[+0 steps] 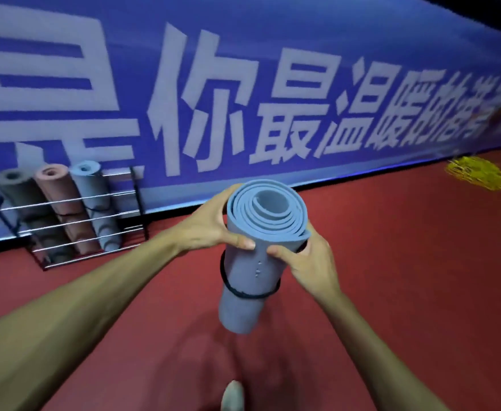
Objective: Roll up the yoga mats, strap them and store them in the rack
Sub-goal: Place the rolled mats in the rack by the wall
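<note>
L hand (210, 228), R hand (308, 265) grip spiral-rolled foam mat (243, 304).

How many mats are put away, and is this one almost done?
Three rolled mats already stand in the rack: a grey mat, a pink mat and a light blue mat. The left hand and right hand grip a fourth mat, rolled up, with a black strap looped round it. Left to do: put it in the rack.

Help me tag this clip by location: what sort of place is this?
Probably an indoor sports hall or gym: a red sports floor, a long blue banner with large white characters along the wall, and a wire rack holding rolled yoga mats.
</note>
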Demonstrator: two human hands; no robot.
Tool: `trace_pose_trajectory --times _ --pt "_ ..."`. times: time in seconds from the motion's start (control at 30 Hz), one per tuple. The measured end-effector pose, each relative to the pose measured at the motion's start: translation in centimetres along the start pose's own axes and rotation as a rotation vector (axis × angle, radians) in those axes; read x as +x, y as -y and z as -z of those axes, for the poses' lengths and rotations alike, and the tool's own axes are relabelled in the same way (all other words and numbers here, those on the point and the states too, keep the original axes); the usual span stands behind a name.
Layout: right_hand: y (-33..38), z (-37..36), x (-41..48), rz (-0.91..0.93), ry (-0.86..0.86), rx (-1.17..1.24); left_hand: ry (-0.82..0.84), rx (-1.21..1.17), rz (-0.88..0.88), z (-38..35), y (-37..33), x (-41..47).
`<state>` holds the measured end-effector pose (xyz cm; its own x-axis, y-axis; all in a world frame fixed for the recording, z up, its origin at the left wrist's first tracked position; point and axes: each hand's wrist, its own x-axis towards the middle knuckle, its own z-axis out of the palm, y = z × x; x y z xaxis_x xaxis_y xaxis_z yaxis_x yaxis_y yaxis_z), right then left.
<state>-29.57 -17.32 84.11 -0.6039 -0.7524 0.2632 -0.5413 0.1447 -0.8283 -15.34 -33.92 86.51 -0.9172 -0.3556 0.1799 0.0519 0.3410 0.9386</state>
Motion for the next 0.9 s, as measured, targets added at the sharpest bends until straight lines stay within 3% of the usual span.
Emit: trace_pose_trajectory --times 0.2,0.4,0.67,0.9 --pt "3.1 -11.0 9.5 0.163 0.218 -0.102 -0.285 0.083 0.089 11.7 2.6 -3.1" --pt "5.0 -22.7 20.2 0.173 0.492 0.133 -0.418 0.134 0.227 23.3 6.8 -1.7" --pt "9.9 -34.1 30.4 0.237 0.639 0.171 -0.496 0.129 0.347 36.4 10.8 -0.7" --pt "13.0 -43.3 37.2 0.247 0.648 0.05 -0.578 0.105 0.355 46.4 16.1 0.0"
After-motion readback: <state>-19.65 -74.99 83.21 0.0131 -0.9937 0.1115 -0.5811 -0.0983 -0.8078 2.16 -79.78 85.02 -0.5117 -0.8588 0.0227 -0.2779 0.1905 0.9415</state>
